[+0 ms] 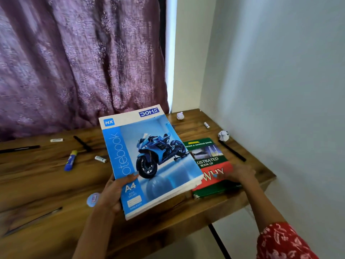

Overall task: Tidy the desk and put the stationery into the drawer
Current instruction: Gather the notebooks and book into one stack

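Blue notebook (149,161) held tilted above the wooden desk (46,184) in the grip of the left hand (113,191), thumb curled on its cover, right hand (237,173) laid flat with straight fingers on a green-and-red book (209,165), pens and a glue stick (70,160) scattered to the left

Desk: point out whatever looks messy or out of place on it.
Two crumpled paper balls lie near the far right corner, rubbish among stationery. Pens, a glue stick and an eraser lie scattered at odd angles left of the notebook.
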